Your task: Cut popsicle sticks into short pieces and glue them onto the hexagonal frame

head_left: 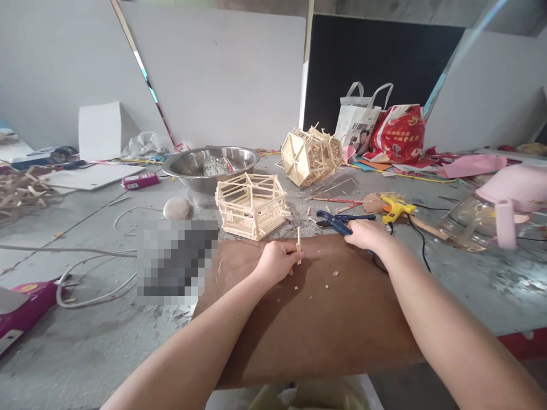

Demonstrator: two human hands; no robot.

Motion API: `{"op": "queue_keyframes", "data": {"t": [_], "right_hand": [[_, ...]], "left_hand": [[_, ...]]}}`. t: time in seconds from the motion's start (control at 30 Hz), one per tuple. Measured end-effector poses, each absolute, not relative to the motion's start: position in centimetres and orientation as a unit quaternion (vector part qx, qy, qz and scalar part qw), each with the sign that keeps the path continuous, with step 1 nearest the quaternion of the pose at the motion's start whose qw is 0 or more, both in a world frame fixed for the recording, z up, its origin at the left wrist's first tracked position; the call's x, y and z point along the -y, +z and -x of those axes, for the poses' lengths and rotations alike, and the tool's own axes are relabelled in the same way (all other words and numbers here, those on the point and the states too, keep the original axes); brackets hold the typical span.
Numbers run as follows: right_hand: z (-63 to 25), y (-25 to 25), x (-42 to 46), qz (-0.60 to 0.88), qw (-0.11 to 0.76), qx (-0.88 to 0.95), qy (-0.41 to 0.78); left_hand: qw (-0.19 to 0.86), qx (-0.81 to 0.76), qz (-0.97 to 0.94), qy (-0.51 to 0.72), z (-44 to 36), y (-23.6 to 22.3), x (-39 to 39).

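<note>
My left hand (277,261) is closed in a pinch around short pale wooden sticks (298,239), which stand upright just over a brown board (325,336). Blue-handled pliers (335,223) lie at the board's far edge, jaws toward the left. My right hand (368,234) is closed on one of their handles; part of the grip is hidden beneath the fingers. Beyond my left hand sits an open six-sided frame of thin wooden sticks (252,208). Small wood scraps (327,286) are scattered over the board.
Behind are a larger stick lantern-like structure (311,156) and a steel basin (209,162). On the right stand a yellow glue gun (395,209) with a black cord and a clear jug (470,225). A purple glue gun (28,307), cables and a white round object (176,208) lie left.
</note>
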State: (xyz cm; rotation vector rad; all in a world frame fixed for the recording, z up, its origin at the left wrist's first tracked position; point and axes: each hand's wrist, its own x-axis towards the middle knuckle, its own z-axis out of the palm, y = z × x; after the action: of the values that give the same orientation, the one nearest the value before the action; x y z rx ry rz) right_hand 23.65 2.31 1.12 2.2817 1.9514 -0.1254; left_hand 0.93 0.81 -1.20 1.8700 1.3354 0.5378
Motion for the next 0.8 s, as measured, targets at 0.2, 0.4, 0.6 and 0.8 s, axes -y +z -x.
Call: {"op": "queue_keyframes", "data": {"t": [0.2,0.4,0.6,0.8], "right_hand": [[-23.8,1.7,-2.4,-0.777,-0.066,-0.626,0.007],[-23.9,3.4,-0.8,-0.665,-0.347,-0.650,-0.123],[-22.6,2.3,0.1,-0.447,-0.450,-0.602,-0.485],[-21.1,1.2,0.2,-0.371,-0.505,-0.526,-0.575]], "left_hand": [[0.425,-0.523,-0.706,0.219,-0.8,-1.8,-1.0],[0.421,-0.471,-0.716,0.297,-0.8,-1.2,-0.8],[0.428,-0.366,-0.726,0.394,-0.4,0.3,-0.7],[0.474,-0.397,-0.724,0.305,-0.4,0.0,-0.6]]}}
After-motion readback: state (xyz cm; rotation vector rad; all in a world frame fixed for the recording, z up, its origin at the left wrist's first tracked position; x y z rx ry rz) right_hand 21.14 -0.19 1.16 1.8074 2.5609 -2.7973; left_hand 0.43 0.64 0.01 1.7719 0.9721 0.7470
